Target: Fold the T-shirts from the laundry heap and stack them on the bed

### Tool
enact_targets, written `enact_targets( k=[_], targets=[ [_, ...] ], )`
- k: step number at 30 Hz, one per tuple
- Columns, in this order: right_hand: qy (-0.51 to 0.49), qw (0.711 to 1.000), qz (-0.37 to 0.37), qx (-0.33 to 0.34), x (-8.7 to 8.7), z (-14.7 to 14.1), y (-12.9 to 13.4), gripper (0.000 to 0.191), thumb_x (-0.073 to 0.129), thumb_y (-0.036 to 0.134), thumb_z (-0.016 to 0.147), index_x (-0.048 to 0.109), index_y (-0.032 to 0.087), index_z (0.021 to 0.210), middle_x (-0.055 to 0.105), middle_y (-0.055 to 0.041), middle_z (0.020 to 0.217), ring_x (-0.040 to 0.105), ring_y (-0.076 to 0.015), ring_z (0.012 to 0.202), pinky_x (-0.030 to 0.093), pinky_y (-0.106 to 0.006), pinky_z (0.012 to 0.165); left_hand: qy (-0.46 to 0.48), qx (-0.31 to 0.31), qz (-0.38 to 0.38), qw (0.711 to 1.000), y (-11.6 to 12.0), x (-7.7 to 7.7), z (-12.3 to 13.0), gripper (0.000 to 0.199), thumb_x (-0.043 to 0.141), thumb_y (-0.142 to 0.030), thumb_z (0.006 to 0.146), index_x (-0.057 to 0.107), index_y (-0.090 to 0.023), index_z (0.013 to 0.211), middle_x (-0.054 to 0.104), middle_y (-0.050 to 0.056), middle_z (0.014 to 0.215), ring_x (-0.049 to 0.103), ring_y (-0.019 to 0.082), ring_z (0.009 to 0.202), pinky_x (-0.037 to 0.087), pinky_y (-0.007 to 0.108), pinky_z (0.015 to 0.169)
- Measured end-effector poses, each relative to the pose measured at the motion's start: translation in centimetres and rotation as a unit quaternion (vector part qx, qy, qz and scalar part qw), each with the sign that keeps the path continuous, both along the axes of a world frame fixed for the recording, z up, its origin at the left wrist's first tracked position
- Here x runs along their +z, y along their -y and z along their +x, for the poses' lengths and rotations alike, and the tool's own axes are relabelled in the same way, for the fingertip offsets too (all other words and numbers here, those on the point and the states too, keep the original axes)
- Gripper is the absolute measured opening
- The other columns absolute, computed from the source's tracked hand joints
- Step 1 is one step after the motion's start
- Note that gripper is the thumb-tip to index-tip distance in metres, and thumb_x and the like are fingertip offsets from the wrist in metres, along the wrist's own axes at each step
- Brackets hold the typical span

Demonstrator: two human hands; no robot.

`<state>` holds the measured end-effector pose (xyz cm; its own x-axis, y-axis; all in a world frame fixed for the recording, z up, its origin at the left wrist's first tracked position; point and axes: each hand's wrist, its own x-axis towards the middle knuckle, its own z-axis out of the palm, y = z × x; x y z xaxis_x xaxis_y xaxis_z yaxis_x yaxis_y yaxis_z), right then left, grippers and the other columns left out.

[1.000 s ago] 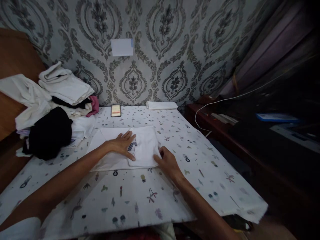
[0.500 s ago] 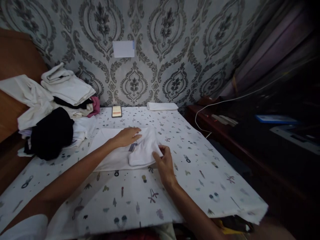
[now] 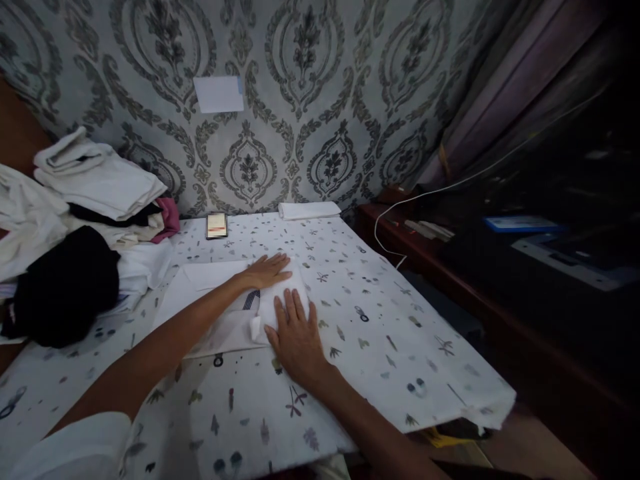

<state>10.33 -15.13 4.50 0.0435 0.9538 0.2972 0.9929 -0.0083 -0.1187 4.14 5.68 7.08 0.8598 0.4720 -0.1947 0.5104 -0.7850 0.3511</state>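
A white garment [image 3: 225,327] with a small dark striped patch lies on the patterned white cloth of the table [image 3: 380,360]. Its right end is folded over into a narrow strip. My left hand [image 3: 267,271] rests open on the upper part of that fold, fingers spread. Lower down, my right hand [image 3: 296,333] lies flat on the same fold, fingers apart, with a small white corner sticking out left of the thumb.
At the left is a heap of clothes with folded white pieces [image 3: 100,177] and a black garment [image 3: 65,287]. A phone [image 3: 217,226] and a folded white cloth [image 3: 310,211] lie near the wall. A cable [image 3: 435,192] runs at the right.
My right hand has let go of the garment's right edge and now lies flat on it. The right end has been folded inward to the left. The view has shifted slightly right.
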Motion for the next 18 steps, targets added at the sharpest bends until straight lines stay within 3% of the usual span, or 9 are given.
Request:
enact_targets(
  k=[5, 7, 10, 14, 18],
  targets=[
    [-0.033, 0.999, -0.006, 0.017, 0.6, 0.7, 0.6, 0.058, 0.038, 0.044, 0.1, 0.043, 0.013, 0.149, 0.033, -0.0189, 0.159, 0.024, -0.0332, 0.15, 0.024, -0.059, 0.117, 0.012, 0.03, 0.004, 0.999, -1.7, -0.1, 1.1, 0.069, 0.024, -0.057, 0.099, 0.025, -0.018, 0.156, 0.017, 0.01, 0.166, 0.011, 0.025, 0.154, 0.01, 0.048, 0.123],
    [-0.062, 0.998, 0.009, 0.013, 1.0, 1.6, 1.3, 0.059, 0.038, 0.043, 0.1, 0.04, 0.012, 0.15, 0.033, -0.0192, 0.159, 0.028, -0.0316, 0.148, 0.03, -0.054, 0.115, 0.029, 0.03, 0.003, 0.999, -2.5, 0.2, 1.4, 0.061, 0.028, -0.047, 0.1, 0.034, -0.017, 0.152, 0.029, 0.011, 0.163, 0.024, 0.023, 0.151, 0.018, 0.041, 0.121],
    [-0.113, 0.99, 0.034, -0.071, 1.6, 3.5, 2.6, 0.056, 0.039, 0.045, 0.099, 0.044, 0.012, 0.144, 0.049, -0.0207, 0.144, 0.046, -0.0327, 0.131, 0.041, -0.05, 0.103, 0.046, 0.035, 0.002, 0.998, -3.8, 1.1, 2.1, 0.05, 0.04, -0.031, 0.094, 0.05, -0.015, 0.141, 0.051, 0.012, 0.149, 0.048, 0.021, 0.135, 0.033, 0.032, 0.113],
    [-0.134, 0.979, -0.008, -0.155, 2.4, 5.0, 3.3, 0.035, 0.051, 0.046, 0.093, 0.064, 0.015, 0.103, 0.063, -0.0146, 0.103, 0.056, -0.0305, 0.099, 0.045, -0.046, 0.088, 0.035, 0.044, -0.023, 0.998, -5.6, 2.2, 4.1, 0.044, 0.062, -0.022, 0.073, 0.067, -0.015, 0.116, 0.069, 0.01, 0.12, 0.064, 0.023, 0.106, 0.048, 0.029, 0.094],
    [-0.172, 0.977, -0.009, -0.128, 3.0, 4.7, 2.8, 0.02, 0.056, 0.035, 0.085, 0.053, 0.021, 0.071, 0.059, -0.0082, 0.083, 0.054, -0.0253, 0.084, 0.044, -0.039, 0.077, 0.009, 0.041, -0.085, 0.995, -6.7, 3.1, 5.5, 0.027, 0.073, -0.02, 0.056, 0.071, -0.017, 0.083, 0.07, 0.0, 0.077, 0.061, 0.018, 0.075, 0.049, 0.025, 0.071]
  ],
)
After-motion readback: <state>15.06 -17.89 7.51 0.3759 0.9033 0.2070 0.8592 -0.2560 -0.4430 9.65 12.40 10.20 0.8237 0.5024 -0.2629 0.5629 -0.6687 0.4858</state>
